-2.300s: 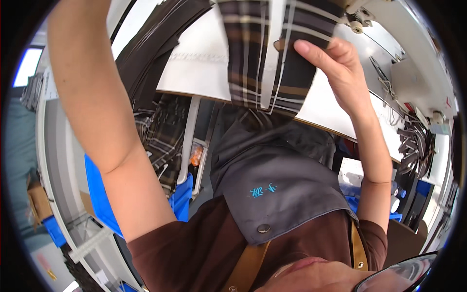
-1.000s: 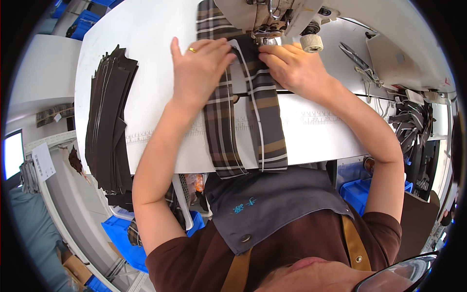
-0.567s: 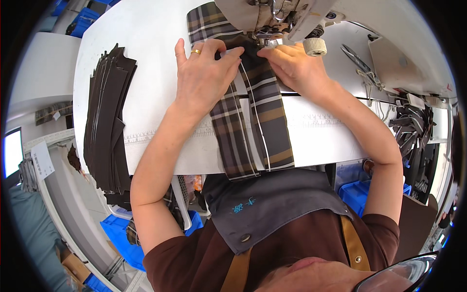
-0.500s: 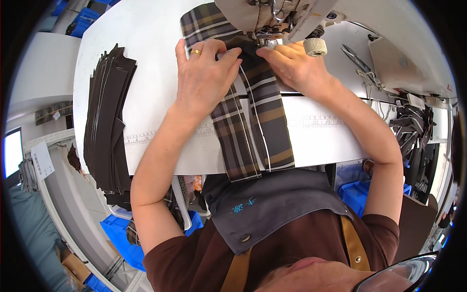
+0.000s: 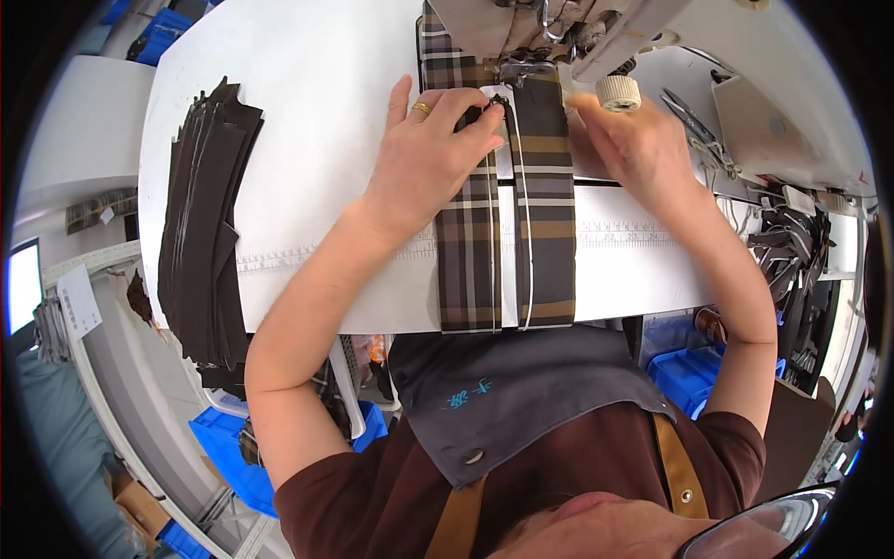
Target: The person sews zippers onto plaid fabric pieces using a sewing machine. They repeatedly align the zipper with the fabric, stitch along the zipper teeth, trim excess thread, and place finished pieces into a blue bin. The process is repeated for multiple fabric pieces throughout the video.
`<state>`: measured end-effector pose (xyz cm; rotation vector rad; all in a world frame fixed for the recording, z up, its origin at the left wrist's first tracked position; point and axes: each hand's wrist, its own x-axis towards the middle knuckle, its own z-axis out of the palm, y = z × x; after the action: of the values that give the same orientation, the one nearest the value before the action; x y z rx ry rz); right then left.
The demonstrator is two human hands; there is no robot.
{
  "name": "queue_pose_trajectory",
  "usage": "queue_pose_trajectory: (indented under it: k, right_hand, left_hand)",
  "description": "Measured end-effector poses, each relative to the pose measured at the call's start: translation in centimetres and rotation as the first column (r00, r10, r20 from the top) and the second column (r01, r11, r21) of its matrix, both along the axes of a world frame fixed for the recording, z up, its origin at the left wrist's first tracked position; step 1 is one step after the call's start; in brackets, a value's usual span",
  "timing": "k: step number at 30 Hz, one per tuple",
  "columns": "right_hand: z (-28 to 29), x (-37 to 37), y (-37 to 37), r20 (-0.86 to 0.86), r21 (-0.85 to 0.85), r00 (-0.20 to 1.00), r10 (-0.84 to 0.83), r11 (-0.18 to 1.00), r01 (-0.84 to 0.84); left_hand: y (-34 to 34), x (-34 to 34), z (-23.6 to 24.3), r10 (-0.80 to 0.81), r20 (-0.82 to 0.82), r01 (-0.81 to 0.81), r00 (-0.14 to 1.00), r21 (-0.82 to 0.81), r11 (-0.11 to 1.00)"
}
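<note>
Head view, and we're live with twelve o'clock straight ahead of you! Biggest in the field is your white counter [image 5: 307, 168], sweeping from ten o'clock across to two. Up at two looms the pale sewing machine [image 5: 773, 112], its head reaching over toward twelve-thirty. Down at six sits your dark grey apron [image 5: 559, 391], just below the counter's front edge.

And now the plaid cloth [image 5: 548, 200]! It lies between twelve and one, two lengths side by side with a narrow gap, running from under the machine's head to the front edge. Over at half past nine, well apart from it, a fanned stack of dark strips [image 5: 200, 233].

To your hands! The left hand [image 5: 498, 110], at twelve, is down on the left length, thumb and forefinger together at the gap; no telling whether cloth is pinched between them. The right hand [image 5: 643, 135], toward two, is loosely curled just beside the cloth's right edge; whether its fingertips touch or grasp anything can't be made out.

Beyond it, at two, metal shears [image 5: 687, 119]; at half past one, a ridged cream knob [image 5: 617, 92]. Smallest of all, the gold ring [image 5: 423, 109] on your left hand.
</note>
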<state>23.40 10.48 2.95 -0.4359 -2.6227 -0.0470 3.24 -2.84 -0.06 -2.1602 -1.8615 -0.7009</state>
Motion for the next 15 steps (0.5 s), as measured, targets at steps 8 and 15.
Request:
queue_pose_trajectory:
  k: [8,15]
  right_hand:
    - [-2.8,-3.1,1.8,-0.124,0.055,0.986,0.114,0.993,-0.108]
    - [-2.4,-0.3,3.1,-0.222,-0.262,0.974,0.051,0.959,-0.110]
  left_hand:
    - [-0.7,1.0,0.3,0.012,-0.110,-0.007,0.994,0.043,0.999]
    - [-0.6,1.2,0.2,0.041,-0.103,-0.037,0.994,0.044,0.998]
